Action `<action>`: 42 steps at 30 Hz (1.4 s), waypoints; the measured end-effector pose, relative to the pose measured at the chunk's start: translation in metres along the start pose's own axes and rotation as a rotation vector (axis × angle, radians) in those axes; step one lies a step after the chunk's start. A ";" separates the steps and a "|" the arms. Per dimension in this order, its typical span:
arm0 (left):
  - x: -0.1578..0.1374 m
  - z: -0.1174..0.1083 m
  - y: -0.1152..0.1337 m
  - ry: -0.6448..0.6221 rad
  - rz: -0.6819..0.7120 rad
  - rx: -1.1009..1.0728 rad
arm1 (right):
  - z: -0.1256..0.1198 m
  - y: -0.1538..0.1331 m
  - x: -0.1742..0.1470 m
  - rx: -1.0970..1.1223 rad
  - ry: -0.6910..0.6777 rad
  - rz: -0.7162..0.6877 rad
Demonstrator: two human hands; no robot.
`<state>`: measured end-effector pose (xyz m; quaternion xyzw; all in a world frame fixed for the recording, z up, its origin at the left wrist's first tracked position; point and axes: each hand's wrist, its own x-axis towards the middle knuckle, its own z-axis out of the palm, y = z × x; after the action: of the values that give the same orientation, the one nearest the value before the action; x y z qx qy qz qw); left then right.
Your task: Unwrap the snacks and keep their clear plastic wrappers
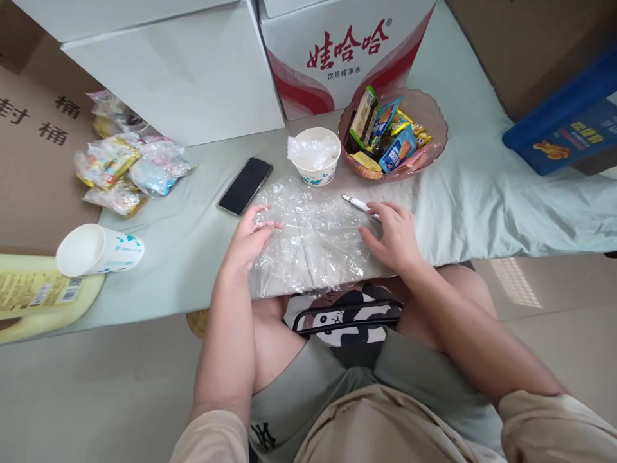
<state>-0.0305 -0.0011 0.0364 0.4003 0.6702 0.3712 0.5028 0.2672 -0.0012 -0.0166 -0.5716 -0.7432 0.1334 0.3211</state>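
A sheet of clear, crinkled plastic film (313,238) lies spread on the cloth-covered table in front of me. My left hand (247,239) is at its left edge, thumb and fingers apart. On the other side, my right hand (393,236) rests with spread fingers, its thumb by the film's right edge. Under the right fingertips runs a slim white tool (355,204) with a greyish tip; the hand partly covers its rear end. Just behind the film stands a paper bowl (318,175) with crumpled clear wrap (313,151) in it.
A phone (245,186) lies beyond my left hand. A pink glass bowl (347,138) holds wrapped snacks. Bagged packets (108,161) and a tipped paper cup (120,251) are left, near a yellow jug (72,302). Boxes (178,77) line the back; a blue package (569,122) stands right.
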 end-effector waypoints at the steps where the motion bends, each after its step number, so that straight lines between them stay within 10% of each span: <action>1: 0.001 -0.001 0.000 -0.008 0.001 0.010 | 0.002 -0.001 0.001 0.000 -0.008 0.004; 11: 0.007 -0.009 -0.009 0.055 -0.018 0.112 | -0.012 0.020 0.020 0.312 0.284 0.269; 16: 0.005 -0.006 -0.006 0.097 -0.009 -0.023 | -0.020 0.023 0.018 0.257 0.465 0.158; 19: 0.004 -0.001 -0.002 0.135 -0.026 -0.066 | -0.024 0.000 0.002 0.179 0.277 -0.049; 24: 0.005 0.003 -0.003 0.154 -0.010 -0.027 | -0.003 -0.043 -0.033 0.128 -0.477 -0.614; 31: 0.010 -0.007 -0.008 0.207 0.020 -0.024 | 0.008 -0.046 -0.037 0.091 -0.459 -0.653; 36: 0.013 -0.018 -0.014 0.272 0.068 0.065 | -0.015 -0.041 -0.028 0.460 -0.226 -0.479; 42: 0.010 -0.015 -0.020 0.363 0.495 0.100 | -0.027 -0.033 -0.016 0.757 0.149 0.263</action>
<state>-0.0500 -0.0012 0.0178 0.5029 0.6485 0.5143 0.2489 0.2612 -0.0311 0.0178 -0.5112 -0.5371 0.3957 0.5419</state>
